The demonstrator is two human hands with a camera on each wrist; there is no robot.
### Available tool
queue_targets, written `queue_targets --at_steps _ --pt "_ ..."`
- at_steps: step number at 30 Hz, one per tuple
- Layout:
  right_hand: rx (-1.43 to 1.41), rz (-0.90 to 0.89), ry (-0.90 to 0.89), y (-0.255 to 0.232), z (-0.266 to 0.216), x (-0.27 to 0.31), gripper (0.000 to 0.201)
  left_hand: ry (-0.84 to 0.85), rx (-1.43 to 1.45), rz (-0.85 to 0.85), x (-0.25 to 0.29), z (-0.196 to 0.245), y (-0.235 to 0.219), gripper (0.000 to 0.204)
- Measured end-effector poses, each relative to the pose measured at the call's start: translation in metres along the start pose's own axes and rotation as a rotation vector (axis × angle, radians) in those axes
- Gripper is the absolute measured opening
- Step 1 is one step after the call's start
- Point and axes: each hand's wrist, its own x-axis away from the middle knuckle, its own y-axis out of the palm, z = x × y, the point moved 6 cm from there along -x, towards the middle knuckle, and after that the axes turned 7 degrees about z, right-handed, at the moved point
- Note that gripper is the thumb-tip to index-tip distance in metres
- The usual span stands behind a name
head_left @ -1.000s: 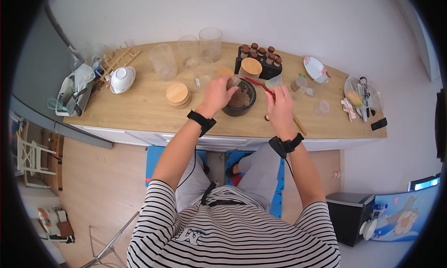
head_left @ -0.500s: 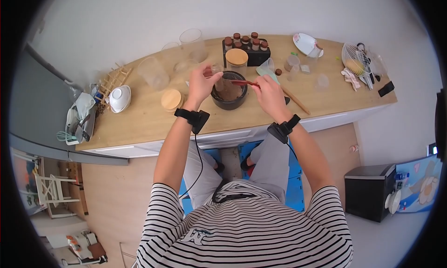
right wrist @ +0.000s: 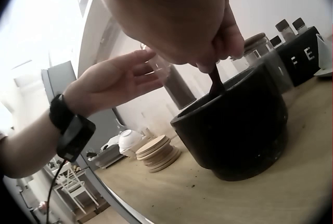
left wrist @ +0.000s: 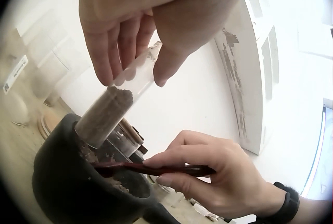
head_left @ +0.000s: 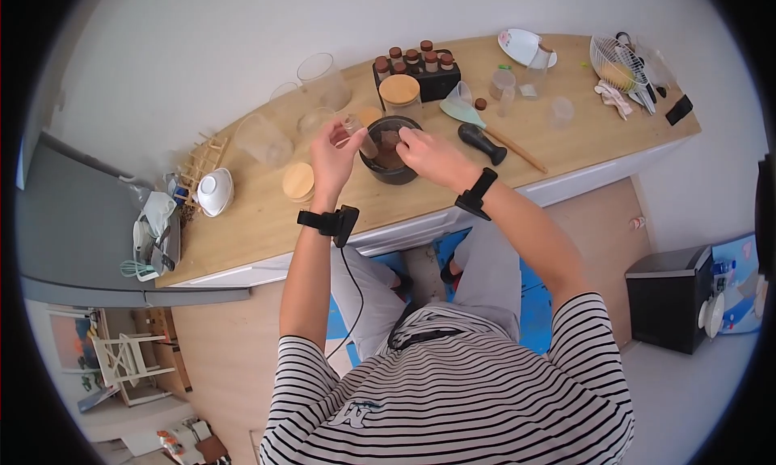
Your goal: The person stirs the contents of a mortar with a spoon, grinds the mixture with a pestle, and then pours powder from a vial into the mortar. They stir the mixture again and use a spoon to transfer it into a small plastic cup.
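My left hand [head_left: 333, 159] holds a slim glass vial [left wrist: 106, 112] between thumb and fingers. It leans, its lower end at the rim of a black mortar [head_left: 392, 176], and brown powder fills roughly its lower half. With thumb and fingers my right hand [head_left: 436, 158] pinches the handle of a dark red spoon [left wrist: 151, 169], whose far end dips into the mortar and is hidden there. Inside the mortar lies brown powder [head_left: 388, 154]. A black pestle [head_left: 482, 144] lies on the counter to the right of the mortar.
Behind the mortar stand a wooden-lidded jar [head_left: 400, 89] and a black rack [head_left: 436, 84] of brown-capped vials. Round wooden lids [head_left: 298, 180] lie to the left, with clear glass containers [head_left: 323, 81] at the back. A wooden stick [head_left: 516, 148] lies right of the pestle.
My right hand has moved left and lowered the spoon into the mortar. My left hand has drawn the vial from over the mortar to its left side. The head view has turned.
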Motion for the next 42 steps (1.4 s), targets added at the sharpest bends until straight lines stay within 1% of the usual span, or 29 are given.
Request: queue_targets --at_steps 2,5,6,9,10,13,14,17,18,21,22,24,27,30,33,36,39,40,42 --pt "-0.008 -0.065 -0.076 -0.017 0.002 -0.003 0.005 -0.003 -0.013 -0.002 0.002 0.001 -0.001 0.040" --pt "0.049 0.014 -0.021 -0.034 0.018 -0.014 0.009 0.006 -0.005 0.018 0.007 0.002 0.000 0.039" --pt "0.087 0.081 -0.011 -0.035 0.019 -0.018 0.008 0.015 0.003 0.020 0.008 0.001 -0.001 0.039" --pt "0.076 0.012 -0.061 -0.009 0.013 -0.009 0.008 0.052 -0.005 0.022 0.008 -0.002 -0.002 0.039" --pt "0.027 0.015 -0.082 -0.002 0.010 -0.004 0.010 0.066 -0.009 0.022 0.009 -0.003 -0.002 0.039" --pt "0.012 -0.023 -0.008 -0.015 0.003 -0.006 0.011 0.061 -0.022 0.008 0.006 -0.011 -0.002 0.039" --pt "0.054 0.045 0.007 -0.018 0.004 -0.008 0.012 0.073 -0.030 0.003 0.006 -0.009 -0.001 0.040" --pt "0.196 0.047 0.072 -0.018 0.007 -0.012 0.009 0.037 -0.055 -0.002 0.011 -0.004 0.002 0.037" --pt "0.161 -0.061 0.119 -0.011 0.007 -0.010 0.009 0.041 -0.076 -0.002 0.010 -0.007 0.003 0.038" --pt "0.072 -0.153 0.203 -0.006 -0.004 -0.005 0.009 0.075 -0.107 -0.019 0.010 -0.010 0.004 0.038" --pt "0.026 -0.142 0.237 -0.005 -0.003 -0.005 0.009 0.086 -0.116 -0.001 0.014 -0.001 0.006 0.035" --pt "-0.070 -0.117 0.303 -0.004 0.003 -0.004 0.009 0.096 -0.175 -0.012 0.014 0.003 0.007 0.034" --pt "-0.122 -0.224 0.350 -0.014 0.014 -0.008 0.009 0.097 -0.195 -0.032 0.014 0.004 0.009 0.030" --pt "-0.109 -0.230 0.391 -0.006 0.021 -0.004 0.014 0.090 -0.192 -0.045 0.016 0.009 0.013 0.029" --pt "-0.108 -0.142 0.402 0.002 0.022 0.007 0.013 0.099 -0.216 -0.059 0.016 0.008 0.014 0.028" --pt "-0.049 -0.140 0.398 0.009 0.022 0.014 0.015 0.099 -0.192 -0.060 0.017 0.008 0.014 0.029" --pt "-0.230 -0.109 0.477 0.004 0.030 0.015 0.021 0.092 -0.122 -0.024 0.019 0.004 0.015 0.031" --pt "-0.237 -0.040 0.498 -0.009 0.038 0.012 0.036 0.091 -0.097 -0.002 0.017 0.002 0.014 0.033" --pt "-0.289 -0.102 0.699 -0.023 0.076 0.006 0.041 0.110 -0.075 0.005 0.016 -0.005 0.013 0.035"
